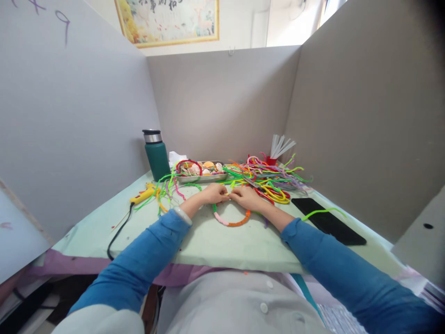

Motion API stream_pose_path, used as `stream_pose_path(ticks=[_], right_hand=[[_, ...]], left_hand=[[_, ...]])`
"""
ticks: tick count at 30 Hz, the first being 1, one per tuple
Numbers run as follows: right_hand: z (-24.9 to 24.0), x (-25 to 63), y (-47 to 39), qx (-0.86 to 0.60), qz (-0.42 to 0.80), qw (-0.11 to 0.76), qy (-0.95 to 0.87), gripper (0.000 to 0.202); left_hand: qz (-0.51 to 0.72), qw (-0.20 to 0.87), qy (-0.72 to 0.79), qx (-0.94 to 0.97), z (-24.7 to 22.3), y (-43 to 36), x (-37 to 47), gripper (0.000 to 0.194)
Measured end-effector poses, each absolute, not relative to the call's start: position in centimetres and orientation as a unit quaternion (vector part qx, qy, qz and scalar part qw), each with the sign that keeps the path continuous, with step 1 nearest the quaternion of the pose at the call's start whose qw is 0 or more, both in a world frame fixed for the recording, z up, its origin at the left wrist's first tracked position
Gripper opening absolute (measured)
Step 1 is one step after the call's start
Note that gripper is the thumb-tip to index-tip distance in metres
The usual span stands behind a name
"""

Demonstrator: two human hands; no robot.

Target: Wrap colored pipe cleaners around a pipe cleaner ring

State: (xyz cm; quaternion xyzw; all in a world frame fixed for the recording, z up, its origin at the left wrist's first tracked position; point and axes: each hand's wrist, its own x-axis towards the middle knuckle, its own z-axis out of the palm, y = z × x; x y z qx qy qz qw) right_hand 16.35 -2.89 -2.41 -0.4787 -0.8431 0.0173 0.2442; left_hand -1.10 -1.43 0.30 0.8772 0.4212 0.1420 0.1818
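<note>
A ring wrapped in coloured pipe cleaner (238, 224) lies toward me on the table, with green, pink and orange stretches along its lower curve. At its far side my left hand (212, 194) is closed, thumb and fingers pinched together. My right hand (246, 198) meets it there, its fingertips also pinched. A short pale yellow bit shows between the fingertips. The hands cover most of the ring's far part, so its top cannot be made out. A bright yellow-green pipe cleaner end (232, 184) shows just beyond the fingers.
Behind the hands lie a metal tray (205, 178) of shells, a heap of pipe cleaners (278, 174) and scissors (251, 182). At left are a yellow glue gun (143, 195) with a cord and a green bottle (157, 160); at right, a black slab (328, 220) and glue sticks (280, 147).
</note>
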Motion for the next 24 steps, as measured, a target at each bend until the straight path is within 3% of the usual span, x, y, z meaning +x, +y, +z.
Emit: stream_pose_path(ticks=[10, 24], right_hand=[[-2.35, 16.30, -2.93, -0.481, 0.026, 0.274, -0.832, 0.030], [-2.78, 16.39, -2.34, -0.501, 0.025, 0.300, -0.811, 0.034]], left_hand=[[0.165, 0.211, 0.416, 0.869, 0.24, -1.23, -1.12, 0.028], [0.235, 0.176, 0.451, 0.843, 0.43, -0.97, -1.09, 0.021]])
